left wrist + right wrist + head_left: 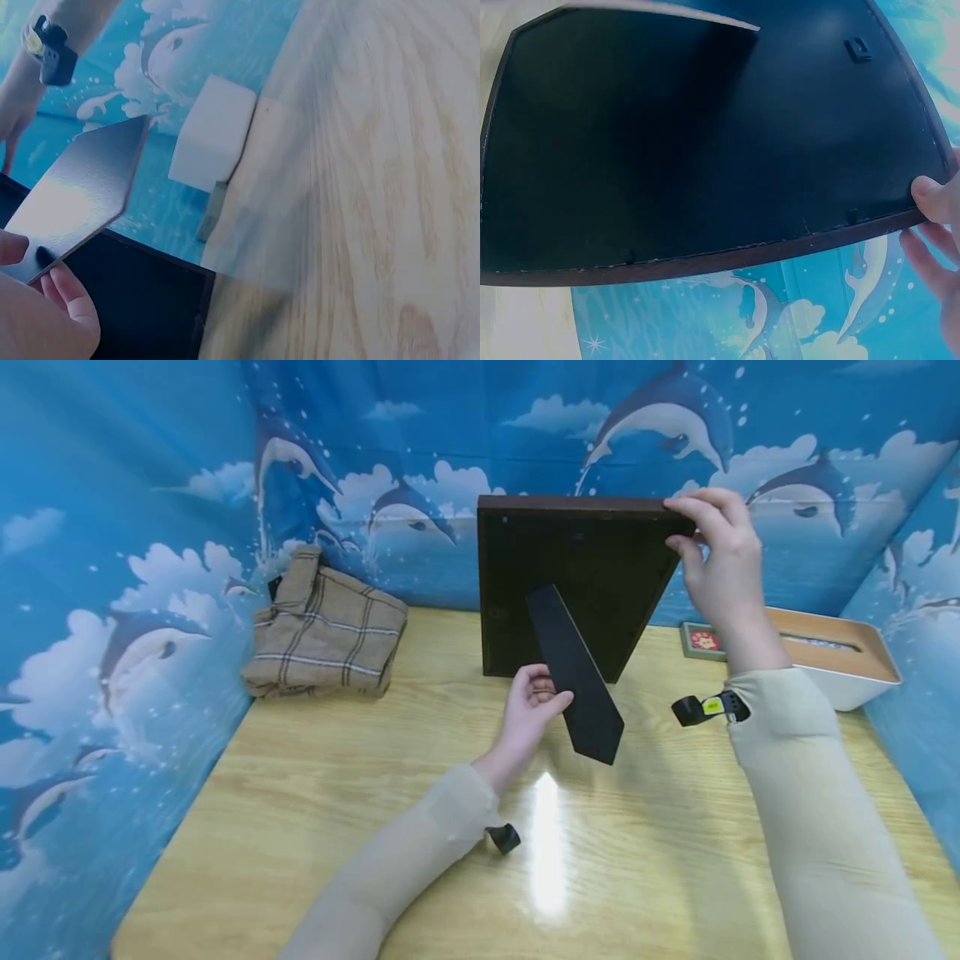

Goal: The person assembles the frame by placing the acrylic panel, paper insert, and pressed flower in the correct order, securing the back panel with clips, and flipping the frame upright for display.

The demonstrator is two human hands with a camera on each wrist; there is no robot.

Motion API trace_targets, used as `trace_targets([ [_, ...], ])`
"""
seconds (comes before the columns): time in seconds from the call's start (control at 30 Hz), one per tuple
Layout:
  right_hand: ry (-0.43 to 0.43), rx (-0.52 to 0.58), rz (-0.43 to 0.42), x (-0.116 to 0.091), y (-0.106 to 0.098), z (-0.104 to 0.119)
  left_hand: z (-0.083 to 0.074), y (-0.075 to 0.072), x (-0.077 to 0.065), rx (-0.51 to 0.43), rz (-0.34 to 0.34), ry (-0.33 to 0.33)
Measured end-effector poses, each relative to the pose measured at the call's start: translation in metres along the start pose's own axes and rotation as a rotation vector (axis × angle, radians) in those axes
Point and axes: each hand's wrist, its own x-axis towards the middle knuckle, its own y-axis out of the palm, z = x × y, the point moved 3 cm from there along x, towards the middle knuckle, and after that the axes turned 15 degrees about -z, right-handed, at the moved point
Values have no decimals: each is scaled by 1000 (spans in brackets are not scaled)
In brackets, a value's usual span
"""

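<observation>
A dark picture frame [592, 560] shows its black back in the head view, raised near the far side of the table. Its easel leg [573, 672] stands swung out from the backing, the pointed end toward me. My left hand [525, 714] pinches the leg's edge between thumb and fingers; the left wrist view shows the leg [82, 180] up close. At the frame's top right corner, my right hand [723, 560] grips the edge, thumb on the back. A small hanger clip [859, 49] is visible on the backing in the right wrist view.
Folded brown plaid cloth [330, 631] lies at the back left of the wooden table [315, 827]. At the back right are a white box with a wooden lid [847, 652] and a small green-edged box [702, 641]. A dolphin-print curtain [420, 435] surrounds the table.
</observation>
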Motion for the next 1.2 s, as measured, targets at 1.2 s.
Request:
trace_targets([
  [1.2,-75,176,-197,-39,1,24,25,-21,18,173,-85,93],
])
